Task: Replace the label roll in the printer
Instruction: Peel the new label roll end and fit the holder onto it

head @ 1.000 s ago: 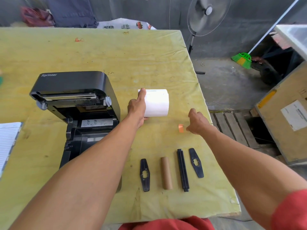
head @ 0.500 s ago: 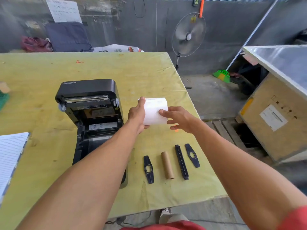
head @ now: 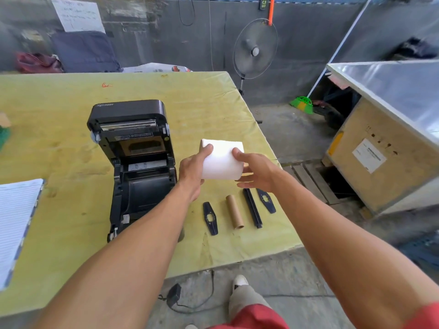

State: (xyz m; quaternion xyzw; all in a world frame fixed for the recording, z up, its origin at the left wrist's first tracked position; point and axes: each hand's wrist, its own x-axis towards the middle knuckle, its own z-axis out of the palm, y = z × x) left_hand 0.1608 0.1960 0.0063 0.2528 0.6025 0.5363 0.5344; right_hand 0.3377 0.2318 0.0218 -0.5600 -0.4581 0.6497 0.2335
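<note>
White label roll (head: 222, 160) gripped between my left hand (head: 193, 170) and right hand (head: 257, 172).
Open printer (head: 137, 162) at nine o'clock; cardboard core (head: 234, 211) at six.

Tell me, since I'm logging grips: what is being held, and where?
The white label roll, held by both hands: left hand on its left end, right hand on its right end.
</note>
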